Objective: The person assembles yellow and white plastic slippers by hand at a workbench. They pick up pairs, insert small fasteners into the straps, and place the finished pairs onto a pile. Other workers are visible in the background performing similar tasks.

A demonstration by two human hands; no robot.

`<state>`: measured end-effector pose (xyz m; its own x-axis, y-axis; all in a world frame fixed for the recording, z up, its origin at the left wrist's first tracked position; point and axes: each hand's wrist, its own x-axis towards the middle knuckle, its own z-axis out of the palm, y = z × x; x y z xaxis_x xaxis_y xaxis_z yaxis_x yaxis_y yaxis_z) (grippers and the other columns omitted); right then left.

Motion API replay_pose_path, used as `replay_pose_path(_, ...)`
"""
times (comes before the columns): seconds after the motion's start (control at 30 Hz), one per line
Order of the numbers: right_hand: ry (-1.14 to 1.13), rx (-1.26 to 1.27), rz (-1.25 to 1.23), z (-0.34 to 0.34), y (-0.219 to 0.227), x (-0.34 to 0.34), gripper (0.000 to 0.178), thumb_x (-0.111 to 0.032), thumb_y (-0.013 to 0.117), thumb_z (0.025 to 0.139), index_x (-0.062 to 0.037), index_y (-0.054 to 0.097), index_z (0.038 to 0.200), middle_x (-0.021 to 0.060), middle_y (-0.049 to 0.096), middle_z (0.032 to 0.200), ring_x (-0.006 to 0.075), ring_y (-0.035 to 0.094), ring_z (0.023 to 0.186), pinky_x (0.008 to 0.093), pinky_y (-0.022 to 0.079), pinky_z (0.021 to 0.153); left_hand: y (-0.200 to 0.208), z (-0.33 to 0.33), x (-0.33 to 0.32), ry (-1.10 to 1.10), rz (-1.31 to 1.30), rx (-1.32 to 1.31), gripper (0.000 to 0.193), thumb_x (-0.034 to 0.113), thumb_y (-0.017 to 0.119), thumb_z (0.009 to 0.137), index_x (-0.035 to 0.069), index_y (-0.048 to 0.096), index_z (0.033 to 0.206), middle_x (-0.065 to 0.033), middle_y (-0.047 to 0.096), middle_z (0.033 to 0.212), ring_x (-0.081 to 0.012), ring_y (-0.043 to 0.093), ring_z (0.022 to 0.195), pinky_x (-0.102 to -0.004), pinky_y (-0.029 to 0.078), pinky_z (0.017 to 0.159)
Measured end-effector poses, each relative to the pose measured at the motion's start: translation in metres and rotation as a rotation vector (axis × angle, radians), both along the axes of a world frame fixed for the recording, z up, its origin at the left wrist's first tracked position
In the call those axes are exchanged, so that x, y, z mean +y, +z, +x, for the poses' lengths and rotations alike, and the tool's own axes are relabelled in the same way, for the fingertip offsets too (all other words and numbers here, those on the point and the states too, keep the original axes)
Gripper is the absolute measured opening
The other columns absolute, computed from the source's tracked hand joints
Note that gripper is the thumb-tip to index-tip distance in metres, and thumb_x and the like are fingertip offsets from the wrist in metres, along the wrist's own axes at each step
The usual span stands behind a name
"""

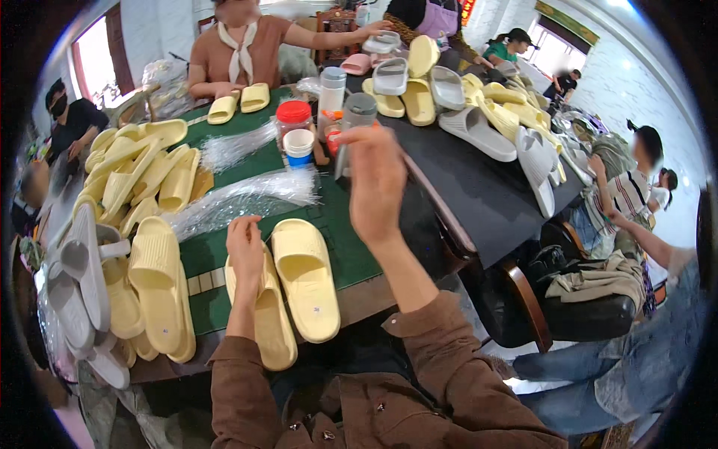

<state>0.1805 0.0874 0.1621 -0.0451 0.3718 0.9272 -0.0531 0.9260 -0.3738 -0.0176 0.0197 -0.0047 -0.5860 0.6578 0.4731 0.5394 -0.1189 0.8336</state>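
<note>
The left hand (245,251) rests palm-down on the left slipper (263,318) of a pale yellow pair lying sole-down on the green mat (340,239) at the table's near edge. Its fingers lie flat across the heel end, pressing rather than gripping; nothing is enclosed. The right slipper (305,277) lies just beside, touching along its inner edge, with no hand on it.

The right hand (376,183) is raised above the table with the back of the hand toward the camera. Its fingers curl near a grey-capped bottle (356,123); whether they close on the bottle, on something small, or on nothing cannot be told, as the hand hides its own fingertips.

Close by stand a red-lidded jar (293,120), a small cup (299,146) and a taller bottle (331,90). Bundles of clear plastic ties (247,196) lie between these and the pair. Stacks of yellow slippers (138,176) crowd the left.

Risks, as judged: the containers stand tightly grouped, so a careless sweep of the raised hand could topple one onto the ties. The pair sits at the table edge; a push from the left hand could slide it off. The loose ties could scatter if brushed.
</note>
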Motion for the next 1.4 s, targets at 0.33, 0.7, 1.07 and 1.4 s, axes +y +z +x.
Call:
replay_pose_path(0.33, 0.074, -0.491, -0.253, -0.044, -0.127, -0.012, 0.011, -0.011, 0.051, 0.090, -0.0032, 0.059, 0.088, 0.0130, 0.061, 0.089, 0.0342, 0.058, 0.088, 0.0441, 0.044, 0.080, -0.001, -0.004, 0.001, 0.022, -0.071, 0.074, 0.016, 0.002, 0.051, 0.092, 0.000, 0.066, 0.096, -0.0083, 0.057, 0.085, -0.0161, 0.055, 0.070, -0.0288, 0.044, 0.065)
replay_pose_path(0.7, 0.022, -0.537, -0.407, -0.044, -0.158, -0.015, 0.012, -0.013, 0.049, 0.091, -0.0042, 0.056, 0.088, 0.0117, 0.062, 0.089, 0.0319, 0.059, 0.092, 0.0434, 0.043, 0.081, 0.043, 0.016, -0.009, -0.038, 0.118, 0.121, 0.017, 0.000, 0.048, 0.094, 0.000, 0.064, 0.101, -0.0087, 0.061, 0.097, -0.0164, 0.060, 0.078, -0.0281, 0.048, 0.069)
replay_pose_path(1.07, 0.051, -0.459, -0.415, -0.043, -0.158, -0.016, 0.012, -0.013, 0.048, 0.090, -0.0035, 0.054, 0.084, 0.0143, 0.062, 0.083, 0.0351, 0.059, 0.087, 0.0458, 0.044, 0.078, 0.057, 0.070, -0.108, -0.086, -0.071, 0.241, 0.015, -0.002, 0.051, 0.090, -0.002, 0.062, 0.100, -0.0131, 0.059, 0.097, -0.0271, 0.058, 0.092, -0.0341, 0.046, 0.084)
replay_pose_path(1.4, 0.032, -0.429, -0.450, -0.047, -0.163, -0.015, 0.013, -0.013, 0.049, 0.089, -0.0021, 0.056, 0.086, 0.0167, 0.062, 0.083, 0.0384, 0.059, 0.085, 0.0477, 0.045, 0.077, 0.014, 0.085, -0.153, -0.080, -0.342, 0.390, 0.043, 0.002, 0.055, 0.087, -0.001, 0.047, 0.130, -0.0210, 0.047, 0.128, -0.0384, 0.045, 0.120, -0.0429, 0.034, 0.102)
